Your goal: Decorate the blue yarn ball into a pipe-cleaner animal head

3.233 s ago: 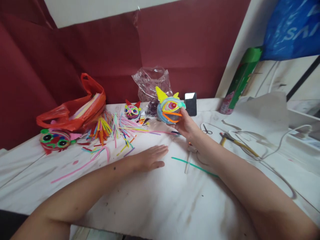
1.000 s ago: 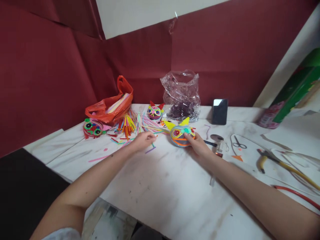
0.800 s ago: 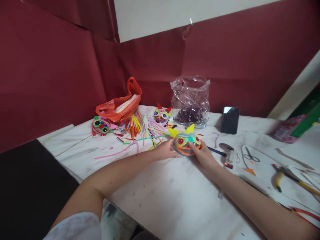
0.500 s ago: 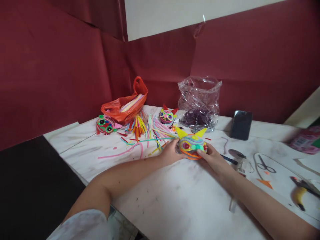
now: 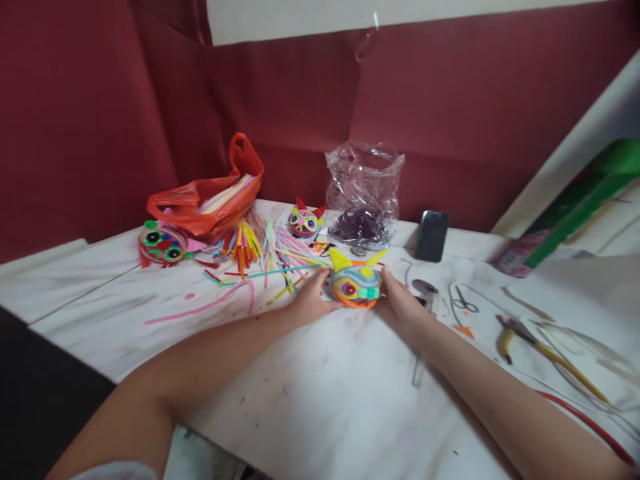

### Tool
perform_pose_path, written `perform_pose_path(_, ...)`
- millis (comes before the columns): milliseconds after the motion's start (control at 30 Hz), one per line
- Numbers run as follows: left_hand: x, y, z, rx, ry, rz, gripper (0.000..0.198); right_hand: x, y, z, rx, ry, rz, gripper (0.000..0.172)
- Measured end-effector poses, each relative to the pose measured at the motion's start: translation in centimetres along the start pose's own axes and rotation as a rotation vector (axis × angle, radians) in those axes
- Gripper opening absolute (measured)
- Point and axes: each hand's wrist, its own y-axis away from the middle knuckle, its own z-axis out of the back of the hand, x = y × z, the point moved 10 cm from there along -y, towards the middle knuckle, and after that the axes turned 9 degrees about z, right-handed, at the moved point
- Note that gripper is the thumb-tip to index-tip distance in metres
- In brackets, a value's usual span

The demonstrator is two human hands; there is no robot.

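Observation:
A round, colourful animal head [image 5: 356, 285] with yellow ears, a red eye and a teal nose is held just above the marble-patterned table [image 5: 320, 400]. My left hand [image 5: 314, 295] grips its left side, and my right hand [image 5: 400, 293] grips its right side, with the fingers partly hidden behind it. The face is turned partly to the right. Behind it sit a small pink head with red ears [image 5: 305, 223] and bunches of coloured fuzzy stems [image 5: 247, 247]. Another head with green ears [image 5: 163, 245] lies farther left.
At the back are a red plastic bag [image 5: 200, 207], a clear bag with dark contents [image 5: 365, 200] and a phone [image 5: 432, 236]. Scissors [image 5: 466, 299], yellow-handled pliers [image 5: 555, 357] and an orange scrap [image 5: 465, 331] lie right. A pink stem [image 5: 190, 313] lies left.
The view has shifted right, bringing the pliers and a green package into fuller view. The held head has turned, so only one red eye shows. Both hands still hold it.

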Motion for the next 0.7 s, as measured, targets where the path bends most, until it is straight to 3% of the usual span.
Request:
perform_pose_path(267, -0.3, -0.2, 0.2, 0.013, 0.003, 0.004, 0.071, 0.7, -0.3, 0.6, -0.047, 0.053, 0.04, 0.061)
perform_pose_path(467, 1.1, -0.8, -0.4, 0.092, 0.344, 0.06, 0.081, 0.7, -0.2, 0.6, -0.074, 0.056, 0.052, 0.053)
perform_pose_path(567, 1.7, -1.2, -0.4, 0.101, 0.515, 0.084, 0.065, 0.2, -0.2, 1.0, -0.122, 0.087, 0.025, 0.052)
perform_pose_path(700, 1.3, -1.1, -0.5, 0.153, 0.555, 0.084, 0.05, -0.1, -0.5, 1.4, -0.115, 0.149, 0.046, 0.055)
